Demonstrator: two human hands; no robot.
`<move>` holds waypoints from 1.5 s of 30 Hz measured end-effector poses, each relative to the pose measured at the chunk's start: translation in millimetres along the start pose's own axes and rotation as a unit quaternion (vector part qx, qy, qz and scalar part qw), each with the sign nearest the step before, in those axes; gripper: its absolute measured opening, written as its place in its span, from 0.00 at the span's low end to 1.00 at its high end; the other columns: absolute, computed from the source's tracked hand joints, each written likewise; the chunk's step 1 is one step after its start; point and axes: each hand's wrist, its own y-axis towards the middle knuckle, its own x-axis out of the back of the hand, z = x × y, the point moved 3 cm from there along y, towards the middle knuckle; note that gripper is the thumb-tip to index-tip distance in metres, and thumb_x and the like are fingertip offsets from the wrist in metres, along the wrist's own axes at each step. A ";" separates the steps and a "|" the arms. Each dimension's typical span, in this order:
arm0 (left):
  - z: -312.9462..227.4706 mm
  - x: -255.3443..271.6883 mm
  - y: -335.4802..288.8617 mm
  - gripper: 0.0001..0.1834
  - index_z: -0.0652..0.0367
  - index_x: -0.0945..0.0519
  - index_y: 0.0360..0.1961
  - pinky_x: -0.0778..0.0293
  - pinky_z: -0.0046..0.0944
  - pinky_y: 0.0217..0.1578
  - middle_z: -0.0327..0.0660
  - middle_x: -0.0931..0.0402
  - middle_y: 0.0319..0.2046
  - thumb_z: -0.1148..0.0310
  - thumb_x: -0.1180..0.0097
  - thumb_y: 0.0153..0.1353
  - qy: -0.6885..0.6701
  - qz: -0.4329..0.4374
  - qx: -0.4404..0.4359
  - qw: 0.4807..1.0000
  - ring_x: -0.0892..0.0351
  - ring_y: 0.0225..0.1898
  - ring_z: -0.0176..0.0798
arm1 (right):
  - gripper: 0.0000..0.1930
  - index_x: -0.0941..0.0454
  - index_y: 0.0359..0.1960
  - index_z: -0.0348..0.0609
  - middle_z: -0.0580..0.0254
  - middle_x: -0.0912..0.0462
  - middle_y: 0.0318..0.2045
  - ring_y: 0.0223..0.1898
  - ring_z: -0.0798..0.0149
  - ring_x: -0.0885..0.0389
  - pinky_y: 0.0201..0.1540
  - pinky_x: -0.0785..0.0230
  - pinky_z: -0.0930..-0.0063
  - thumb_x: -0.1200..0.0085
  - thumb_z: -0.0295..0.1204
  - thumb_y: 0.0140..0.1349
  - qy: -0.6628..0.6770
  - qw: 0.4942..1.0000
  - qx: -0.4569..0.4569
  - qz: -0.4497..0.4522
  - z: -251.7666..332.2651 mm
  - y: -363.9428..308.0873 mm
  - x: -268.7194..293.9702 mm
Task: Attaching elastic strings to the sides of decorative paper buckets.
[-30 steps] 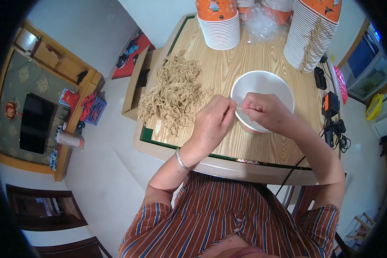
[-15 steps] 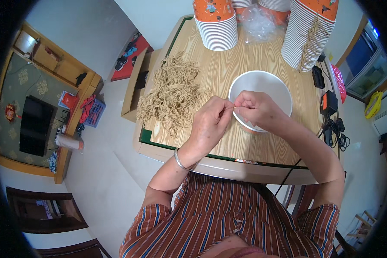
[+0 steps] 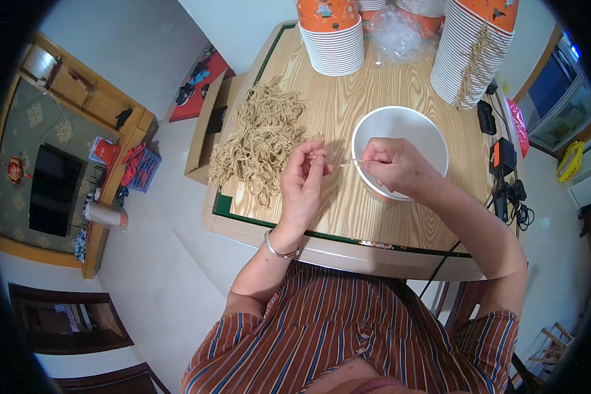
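Observation:
A short, thin beige cord [image 3: 348,163] pokes out to the left from the pinched fingers of my right hand [image 3: 397,169]. That hand is over the near left rim of a round white paper tub [image 3: 410,121] with some orange on its outside. To the left, my left hand [image 3: 303,187] is palm up with its fingers loosely curled and the thumb raised, and nothing shows in it. A silver bangle is on that wrist. Just beyond it lies a tangled heap of beige cords [image 3: 259,138], close to its fingertips.
Stacked orange and white paper tubs [image 3: 335,49] stand at the back. A taller stack [image 3: 473,56] at the right has beige cords hanging on it. Between them sits a clear plastic bag [image 3: 398,39]. An orange and black box [image 3: 503,157] and black cables [image 3: 511,200] lie at the right edge.
My hands were together at the tub's left rim. The left hand has let go, moved left and turned palm up. The right hand has barely moved and still pinches the cord.

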 end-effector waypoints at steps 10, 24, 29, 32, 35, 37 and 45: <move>15.0 -28.3 -31.3 0.07 0.62 0.23 0.44 0.27 0.26 0.36 0.37 0.22 0.32 0.72 0.45 0.68 -0.195 0.008 0.129 0.972 0.23 0.31 0.28 | 0.06 0.24 0.28 0.37 0.74 0.28 0.15 0.20 0.80 0.34 0.22 0.43 0.79 0.46 0.27 0.58 -0.014 0.999 0.018 -0.025 -0.1 0.1 -0.4; 17.4 -32.2 -21.2 0.04 0.64 0.22 0.39 0.25 0.27 0.34 0.40 0.20 0.31 0.75 0.44 0.66 -0.283 -0.012 0.136 0.949 0.23 0.28 0.29 | 0.07 0.24 0.27 0.37 0.74 0.28 0.16 0.19 0.81 0.35 0.22 0.44 0.81 0.45 0.28 0.60 0.031 1.000 0.001 0.007 -0.3 -0.7 -4.0; 18.3 -26.7 -27.4 0.04 0.65 0.20 0.38 0.25 0.27 0.35 0.41 0.19 0.32 0.76 0.42 0.64 -0.200 -0.011 0.112 0.973 0.22 0.29 0.29 | 0.08 0.23 0.28 0.36 0.74 0.27 0.16 0.20 0.80 0.33 0.23 0.40 0.79 0.44 0.29 0.60 0.035 0.999 0.004 -0.004 0.4 0.0 -2.4; 14.4 -27.5 -28.6 0.04 0.66 0.20 0.38 0.25 0.26 0.36 0.40 0.18 0.32 0.76 0.42 0.64 -0.167 0.005 0.107 0.980 0.21 0.30 0.29 | 0.09 0.21 0.28 0.36 0.71 0.27 0.15 0.20 0.79 0.33 0.23 0.40 0.78 0.43 0.30 0.60 0.017 0.999 0.036 -0.028 -5.0 2.0 -1.9; 13.1 -26.8 -28.4 0.05 0.66 0.20 0.40 0.25 0.25 0.37 0.40 0.18 0.33 0.76 0.42 0.65 -0.166 0.021 0.106 0.980 0.21 0.32 0.27 | 0.09 0.20 0.28 0.36 0.69 0.28 0.14 0.19 0.79 0.33 0.23 0.40 0.77 0.42 0.31 0.59 -0.011 0.998 0.047 -0.047 -4.3 1.8 -1.3; 11.5 -26.1 -28.7 0.05 0.66 0.20 0.40 0.25 0.24 0.37 0.40 0.17 0.33 0.76 0.42 0.65 -0.166 0.026 0.105 0.980 0.20 0.32 0.27 | 0.09 0.20 0.28 0.36 0.69 0.28 0.14 0.19 0.79 0.33 0.23 0.40 0.76 0.42 0.31 0.59 -0.023 0.997 0.048 -0.051 -3.7 0.3 -2.5; 4.6 -25.7 -28.7 0.06 0.67 0.20 0.40 0.24 0.24 0.37 0.37 0.17 0.30 0.75 0.42 0.65 -0.055 0.054 0.091 0.993 0.20 0.32 0.24 | 0.04 0.21 0.30 0.39 0.76 0.31 0.14 0.16 0.81 0.39 0.19 0.48 0.78 0.44 0.27 0.58 0.032 0.998 0.015 -0.059 3.0 -2.4 -0.9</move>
